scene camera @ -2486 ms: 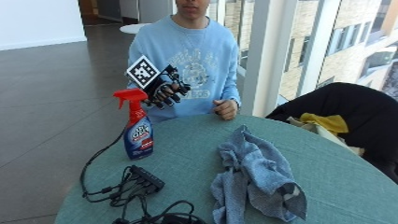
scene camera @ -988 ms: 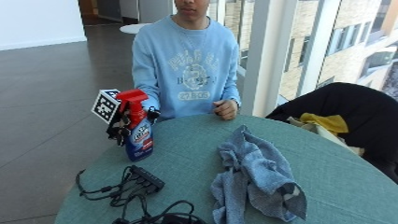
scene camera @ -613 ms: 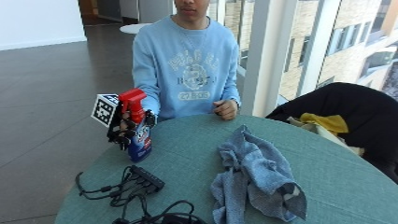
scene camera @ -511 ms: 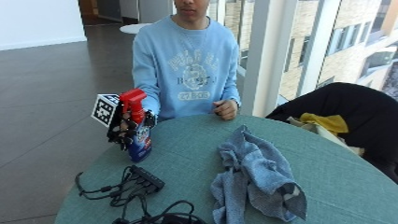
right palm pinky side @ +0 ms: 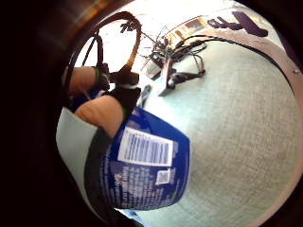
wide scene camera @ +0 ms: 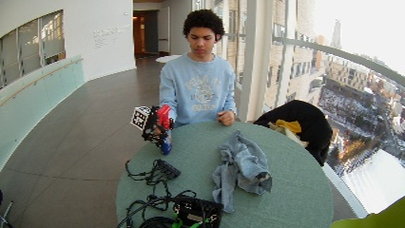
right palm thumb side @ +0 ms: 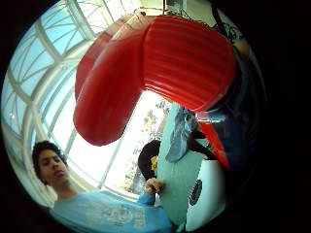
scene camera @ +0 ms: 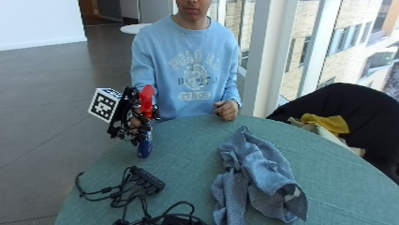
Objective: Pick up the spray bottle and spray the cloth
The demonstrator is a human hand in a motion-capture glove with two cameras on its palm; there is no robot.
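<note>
While the grip (scene camera: 128, 119) of the gloved right hand is wrapped round the neck of the spray bottle (scene camera: 144, 123), the bottle is tilted with its base off the surface (scene camera: 187, 154), near the edge closest to the person (scene camera: 187, 61). Its red head (scene camera: 146, 101) sits above the curled fingers, and its blue body (scene camera: 144, 145) hangs below them. From the thumb side of the palm, the red head (right palm thumb side: 160, 68) fills much of the frame, close to the palm. From the little finger side, the blue body with its white printed label (right palm pinky side: 144, 146) lies just beside a bare fingertip (right palm pinky side: 102, 113) and a black strap of the glove, over the green surface (right palm pinky side: 236, 132).

Well apart from the bottle, toward the middle of the surface, lies a crumpled blue-grey cloth (scene camera: 259, 180), spread in loose folds and touched by neither hand. Nearer the bottle, on the side away from the person, a black box with a tangle of black cables (scene camera: 134, 187) rests on the surface. Beyond the bottle, the person's bare left hand (scene camera: 225, 110) rests at the surface edge with its fingers curled. Past the cloth from the bottle, a chair draped with a black garment (scene camera: 340, 112) carries something yellow (scene camera: 324, 123).
</note>
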